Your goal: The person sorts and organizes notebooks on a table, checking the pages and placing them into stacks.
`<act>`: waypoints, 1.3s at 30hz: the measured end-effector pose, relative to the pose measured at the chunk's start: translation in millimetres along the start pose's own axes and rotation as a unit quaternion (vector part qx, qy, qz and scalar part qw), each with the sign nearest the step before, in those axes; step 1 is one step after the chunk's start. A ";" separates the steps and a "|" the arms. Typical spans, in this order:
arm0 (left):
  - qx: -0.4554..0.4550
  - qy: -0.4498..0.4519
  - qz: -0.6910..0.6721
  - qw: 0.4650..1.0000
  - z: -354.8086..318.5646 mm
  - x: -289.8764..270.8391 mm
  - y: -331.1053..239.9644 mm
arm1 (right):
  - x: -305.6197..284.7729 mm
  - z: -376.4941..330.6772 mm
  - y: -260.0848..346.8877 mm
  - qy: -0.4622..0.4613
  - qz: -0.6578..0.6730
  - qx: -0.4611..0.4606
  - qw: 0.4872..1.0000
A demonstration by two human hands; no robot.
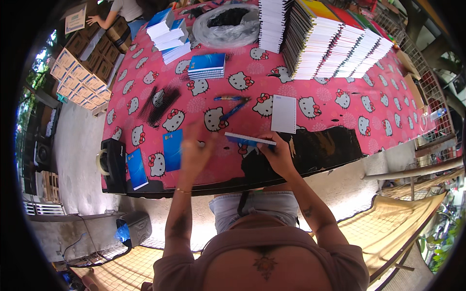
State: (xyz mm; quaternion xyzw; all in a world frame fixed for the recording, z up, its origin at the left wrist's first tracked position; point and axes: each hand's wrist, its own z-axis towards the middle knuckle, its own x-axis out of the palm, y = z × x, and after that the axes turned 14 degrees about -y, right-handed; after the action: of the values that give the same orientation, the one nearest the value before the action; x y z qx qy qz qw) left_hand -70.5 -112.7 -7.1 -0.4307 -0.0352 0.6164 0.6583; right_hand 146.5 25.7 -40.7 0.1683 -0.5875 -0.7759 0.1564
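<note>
While right hand (277,154) pinches a thin blue notebook (250,140) by its near edge, left hand (194,154) is blurred, grip unclear. White pad (284,113), pens (232,104) just beyond; clear bag (228,25) holds dark stuff, far.

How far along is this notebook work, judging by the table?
Done: tall stacks of spiral-bound notebooks at the far edge. In hand: the right hand holds a thin blue-edged pad; the left hand is blurred. Left: loose blue covers, a white pad and black spiral bindings.
</note>
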 end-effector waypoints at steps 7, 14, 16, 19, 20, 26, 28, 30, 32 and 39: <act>-0.038 0.047 0.370 0.927 -34.8 -75.0 47.4 | 0.1 -0.3 8.5 0.037 -0.008 0.028 0.999; -0.014 0.083 0.298 0.951 -34.8 -72.1 38.0 | -1.0 -2.1 8.6 0.043 -0.009 0.019 0.999; -0.020 0.098 0.275 0.956 -29.1 -72.9 35.6 | -4.1 -3.6 10.9 0.046 -0.015 0.008 0.999; -0.033 0.116 0.256 0.959 -23.5 -73.1 39.5 | -3.1 -7.8 12.9 0.035 0.001 -0.018 0.999; -0.038 0.120 0.252 0.959 -23.6 -74.3 40.6 | -1.8 -9.3 13.5 0.029 0.010 -0.029 0.999; -0.038 0.160 0.214 0.963 -50.8 -75.3 18.2 | -4.0 -15.4 7.5 0.019 -0.004 -0.115 0.993; 0.058 0.215 0.215 0.951 -59.6 -85.5 -16.5 | -6.6 -18.4 14.7 0.023 -0.006 -0.065 0.998; 0.112 0.253 0.196 0.941 -68.3 -95.3 -28.2 | -8.0 -19.0 18.0 0.022 0.008 -0.016 1.000; 0.127 0.280 0.155 0.939 -73.4 -105.3 -23.8 | -11.1 -17.7 17.7 0.013 0.036 0.034 0.999; -0.122 0.042 -0.143 0.981 -21.4 -81.4 -11.5 | -16.8 -8.8 19.0 0.116 0.109 0.069 0.985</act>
State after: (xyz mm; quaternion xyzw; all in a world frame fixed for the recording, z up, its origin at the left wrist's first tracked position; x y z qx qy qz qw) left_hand -68.5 -190.9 26.0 -0.5236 -0.1437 0.4887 0.6830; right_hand 166.3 20.6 -23.3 0.2026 -0.6321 -0.6872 0.2952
